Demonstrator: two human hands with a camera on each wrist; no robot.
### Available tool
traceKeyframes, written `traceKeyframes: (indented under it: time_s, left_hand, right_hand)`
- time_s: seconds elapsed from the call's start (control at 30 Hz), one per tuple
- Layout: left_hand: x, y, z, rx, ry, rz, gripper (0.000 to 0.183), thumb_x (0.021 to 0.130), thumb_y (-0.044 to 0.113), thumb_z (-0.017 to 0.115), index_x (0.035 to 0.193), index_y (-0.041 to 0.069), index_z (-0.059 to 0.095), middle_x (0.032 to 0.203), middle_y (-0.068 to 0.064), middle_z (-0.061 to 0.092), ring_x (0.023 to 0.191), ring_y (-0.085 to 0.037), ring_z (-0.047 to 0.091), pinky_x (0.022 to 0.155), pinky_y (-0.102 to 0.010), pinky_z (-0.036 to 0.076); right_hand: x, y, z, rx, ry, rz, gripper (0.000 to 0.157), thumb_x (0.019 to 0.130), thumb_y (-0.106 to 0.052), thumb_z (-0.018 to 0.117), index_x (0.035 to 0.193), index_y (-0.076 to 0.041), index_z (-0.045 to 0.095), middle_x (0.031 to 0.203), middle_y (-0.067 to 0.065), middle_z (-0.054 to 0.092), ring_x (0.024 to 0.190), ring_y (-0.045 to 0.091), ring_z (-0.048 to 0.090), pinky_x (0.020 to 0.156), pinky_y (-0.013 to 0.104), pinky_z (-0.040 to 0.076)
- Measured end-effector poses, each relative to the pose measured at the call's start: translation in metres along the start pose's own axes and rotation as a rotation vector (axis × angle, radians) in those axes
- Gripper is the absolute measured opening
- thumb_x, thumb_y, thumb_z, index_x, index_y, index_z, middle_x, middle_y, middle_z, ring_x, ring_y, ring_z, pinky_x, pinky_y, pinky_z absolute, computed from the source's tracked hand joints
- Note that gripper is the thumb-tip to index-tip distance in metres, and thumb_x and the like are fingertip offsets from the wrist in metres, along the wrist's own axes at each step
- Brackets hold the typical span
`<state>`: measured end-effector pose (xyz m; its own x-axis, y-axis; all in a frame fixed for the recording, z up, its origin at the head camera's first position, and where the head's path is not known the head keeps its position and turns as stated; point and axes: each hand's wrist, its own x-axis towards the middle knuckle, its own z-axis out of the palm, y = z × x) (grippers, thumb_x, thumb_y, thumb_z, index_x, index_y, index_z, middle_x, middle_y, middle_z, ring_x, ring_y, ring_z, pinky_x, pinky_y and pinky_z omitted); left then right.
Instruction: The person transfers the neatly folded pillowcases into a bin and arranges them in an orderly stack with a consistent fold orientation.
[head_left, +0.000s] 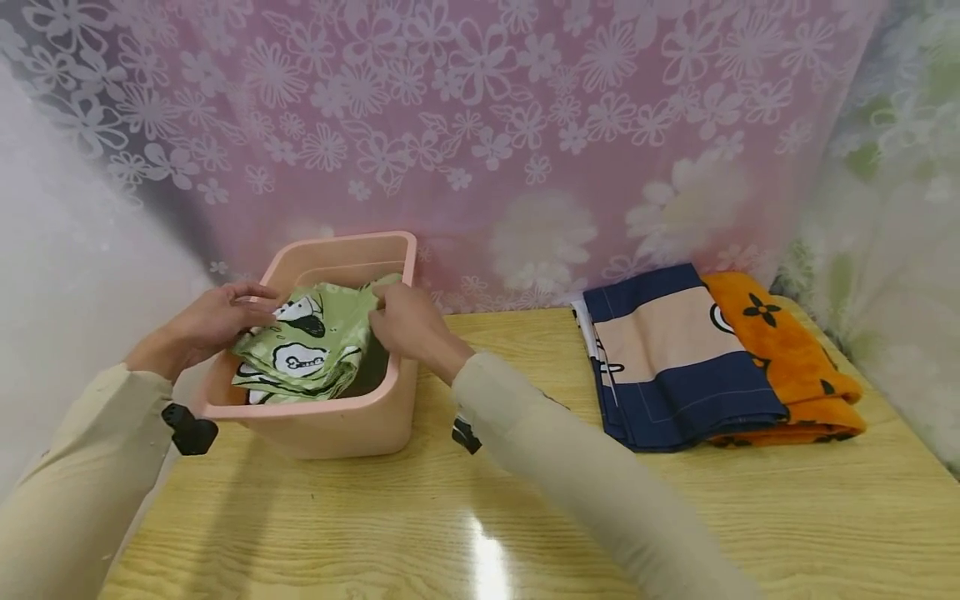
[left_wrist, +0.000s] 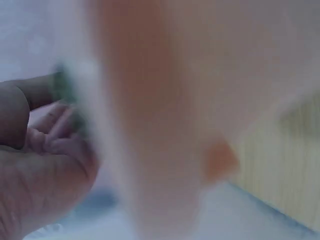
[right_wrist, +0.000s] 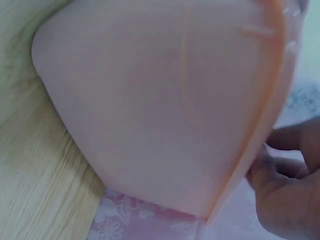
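Observation:
A folded green cloth (head_left: 341,321) with black-and-white cartoon prints lies in the mouth of a pink plastic bin (head_left: 408,408). My left hand (head_left: 210,323) holds the cloth's left edge, thumb and fingers bent about it; some green shows at those fingers in the left wrist view. On the other side, my right hand (head_left: 411,327) pinches the cloth's far right corner beside the bin's rim. The right wrist view has the bin's outer wall (right_wrist: 150,110) in front, with the curled fingers (right_wrist: 285,140) at the rim and the cloth hidden behind it.
To the right on the wooden table (head_left: 540,508) lies a folded navy-and-beige cloth (head_left: 660,342). It overlaps a folded orange cloth (head_left: 780,333) with dark flower shapes. A pink floral curtain (head_left: 487,167) hangs behind the table, and a pale wall (head_left: 75,233) stands close on the left.

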<state>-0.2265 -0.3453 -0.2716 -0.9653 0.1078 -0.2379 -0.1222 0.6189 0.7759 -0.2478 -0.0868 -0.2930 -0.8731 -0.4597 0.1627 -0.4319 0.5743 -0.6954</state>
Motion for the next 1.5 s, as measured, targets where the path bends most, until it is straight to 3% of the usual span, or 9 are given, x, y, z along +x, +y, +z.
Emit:
traceKeyframes:
  time_s: [0.1,0.23,0.43,0.53,0.63,0.93,1.13,1.33,1.5]
  left_hand:
    - [-0.006,0.007,0.007,0.055,-0.040,0.053,0.053,0.092,0.018,0.048,0.136,0.002,0.024,0.132,-0.026,0.034,0.118,-0.035,0.037,0.089,-0.046,0.038]
    - [-0.012,0.015,0.019,0.119,-0.079,0.071,0.053,0.092,0.022,0.047,0.136,0.004,0.025,0.132,-0.029,0.032,0.121,-0.043,0.029,0.092,-0.056,0.029]
    - [-0.020,0.023,0.029,0.204,-0.030,0.086,0.054,0.091,0.029,0.049,0.134,0.002,0.028,0.129,-0.031,0.034,0.115,-0.044,0.036,0.091,-0.056,0.030]
    - [-0.021,0.026,0.033,0.210,0.031,0.134,0.053,0.091,0.031,0.048,0.134,0.003,0.030,0.129,-0.028,0.037,0.115,-0.042,0.038,0.090,-0.055,0.032]
    - [-0.022,0.032,0.039,0.183,0.108,0.190,0.052,0.091,0.033,0.047,0.134,0.007,0.032,0.129,-0.021,0.041,0.115,-0.036,0.040,0.091,-0.052,0.033]
    - [-0.028,0.072,0.077,0.274,0.301,0.454,0.037,0.090,0.018,0.050,0.126,0.009,0.046,0.125,-0.010,0.047,0.113,-0.028,0.045,0.088,-0.045,0.038]
    - [-0.031,0.089,0.102,0.511,0.471,0.559,0.036,0.088,0.024,0.049,0.121,0.009,0.053,0.121,-0.006,0.052,0.113,-0.023,0.044,0.089,-0.042,0.036]
    - [-0.032,0.097,0.125,0.630,0.538,0.624,0.041,0.086,0.032,0.051,0.123,0.015,0.052,0.120,-0.002,0.052,0.107,-0.022,0.049,0.083,-0.040,0.039]
    - [-0.026,0.105,0.149,0.742,0.587,0.746,0.044,0.085,0.035,0.050,0.122,0.011,0.053,0.118,-0.009,0.052,0.103,-0.029,0.049,0.081,-0.043,0.040]
  right_hand:
    - [-0.011,0.001,-0.001,-0.002,-0.058,-0.102,0.032,0.089,-0.014,0.046,0.119,-0.009,0.055,0.105,0.004,0.059,0.079,0.013,0.056,0.065,0.021,0.045]
    - [-0.022,0.007,-0.004,-0.019,-0.098,-0.226,0.039,0.090,-0.017,0.047,0.128,-0.009,0.047,0.131,0.001,0.043,0.109,0.014,0.048,0.088,0.022,0.038]
    - [-0.030,0.024,-0.016,-0.027,-0.148,-0.283,0.042,0.091,-0.019,0.044,0.133,-0.020,0.042,0.136,-0.004,0.037,0.082,0.008,0.052,0.074,0.023,0.042]
    - [-0.033,0.032,-0.024,-0.068,-0.148,-0.319,0.042,0.092,-0.021,0.041,0.134,-0.022,0.040,0.135,-0.008,0.037,0.104,0.006,0.048,0.087,0.024,0.037]
    - [-0.038,0.041,-0.032,-0.102,-0.130,-0.351,0.042,0.092,-0.024,0.041,0.134,-0.024,0.039,0.135,-0.012,0.037,0.123,0.001,0.026,0.099,0.023,0.025]
    - [-0.050,0.066,-0.062,-0.213,-0.086,-0.298,0.045,0.093,-0.032,0.041,0.137,-0.027,0.032,0.137,-0.010,0.034,0.123,0.009,0.033,0.099,0.031,0.028]
    - [-0.063,0.086,-0.086,-0.357,-0.052,-0.320,0.049,0.092,-0.039,0.039,0.139,-0.027,0.028,0.140,-0.005,0.030,0.127,0.016,0.026,0.101,0.038,0.023]
    - [-0.075,0.116,-0.107,-0.503,-0.003,-0.305,0.053,0.091,-0.043,0.040,0.140,-0.029,0.023,0.140,-0.004,0.029,0.127,0.017,0.027,0.104,0.041,0.017]
    - [-0.086,0.136,-0.122,-0.627,0.020,-0.280,0.056,0.089,-0.045,0.042,0.140,-0.025,0.027,0.140,0.002,0.031,0.127,0.021,0.027,0.104,0.043,0.014]
